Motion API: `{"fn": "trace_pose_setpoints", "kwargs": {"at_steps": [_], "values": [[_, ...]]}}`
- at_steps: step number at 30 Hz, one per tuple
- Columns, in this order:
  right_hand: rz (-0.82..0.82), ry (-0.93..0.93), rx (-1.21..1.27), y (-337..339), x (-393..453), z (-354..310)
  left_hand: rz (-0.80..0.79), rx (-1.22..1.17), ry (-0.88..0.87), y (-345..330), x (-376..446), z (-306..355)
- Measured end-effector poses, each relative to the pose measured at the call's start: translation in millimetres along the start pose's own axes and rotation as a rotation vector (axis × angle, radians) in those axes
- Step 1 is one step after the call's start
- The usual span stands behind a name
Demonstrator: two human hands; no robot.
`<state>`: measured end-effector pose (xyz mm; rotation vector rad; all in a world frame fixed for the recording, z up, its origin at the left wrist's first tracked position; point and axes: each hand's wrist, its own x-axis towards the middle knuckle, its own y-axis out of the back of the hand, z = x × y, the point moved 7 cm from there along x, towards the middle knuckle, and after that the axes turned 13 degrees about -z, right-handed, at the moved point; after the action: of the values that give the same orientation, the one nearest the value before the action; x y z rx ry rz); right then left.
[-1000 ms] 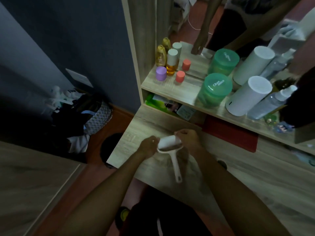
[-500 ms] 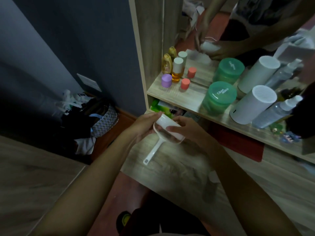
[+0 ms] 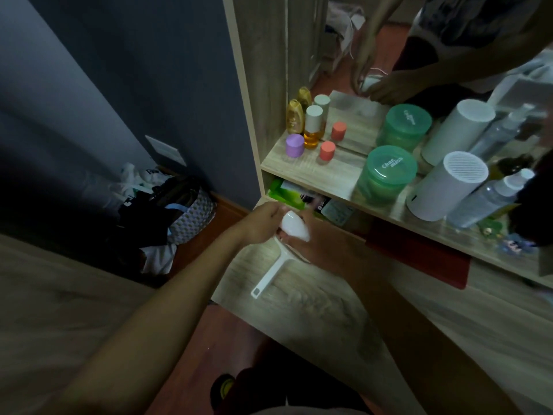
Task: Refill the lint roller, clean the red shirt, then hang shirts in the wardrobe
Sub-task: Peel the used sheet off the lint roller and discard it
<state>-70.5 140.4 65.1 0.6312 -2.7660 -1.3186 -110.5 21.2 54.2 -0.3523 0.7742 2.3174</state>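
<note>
A white lint roller (image 3: 294, 227) is held above the wooden desk top (image 3: 299, 298), its head up between my two hands and its thin handle (image 3: 270, 274) slanting down to the left. My left hand (image 3: 263, 223) grips the left end of the white roll. My right hand (image 3: 318, 244) wraps the right side of the head from below. The mirror behind the shelf reflects both hands on the roller. No red shirt can be made out for certain; a red strip (image 3: 419, 250) shows under the shelf.
The shelf (image 3: 311, 172) carries small bottles (image 3: 314, 127), a purple cap (image 3: 294, 145), a green tub (image 3: 389, 172), a white cylinder (image 3: 446, 187) and a spray bottle (image 3: 493, 196). A bag of clothes (image 3: 179, 211) sits on the floor by the dark wall at left.
The roller has been lifted off the desk toward the shelf. Its handle has swung from pointing straight down to slanting left, and my hands have closed in around the roll.
</note>
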Motion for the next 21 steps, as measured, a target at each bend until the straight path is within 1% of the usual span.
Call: {"fn": "trace_pose_setpoints", "kwargs": {"at_steps": [3,9,11,14,16,18,20,21], "values": [[-0.006,-0.010,-0.011,0,-2,0,0.043,0.145,0.006,2,3,4],[-0.034,-0.045,0.037,2,-4,0,0.038,0.170,0.050,0,3,7],[-0.047,-0.038,0.042,3,-6,-1,0.010,0.142,0.075,-1,3,7],[-0.026,-0.110,0.193,6,-7,6,-0.048,-0.096,0.058,-2,6,10],[0.005,-0.149,0.268,9,-7,8,-0.033,-0.169,0.069,1,9,13],[0.046,-0.146,0.280,11,-8,9,-0.015,-0.152,0.064,1,10,19],[0.086,-0.156,0.275,11,-9,12,-0.001,-0.057,0.039,0,14,23],[0.101,-0.159,0.275,11,-9,13,0.010,-0.050,0.034,-1,15,22]]}}
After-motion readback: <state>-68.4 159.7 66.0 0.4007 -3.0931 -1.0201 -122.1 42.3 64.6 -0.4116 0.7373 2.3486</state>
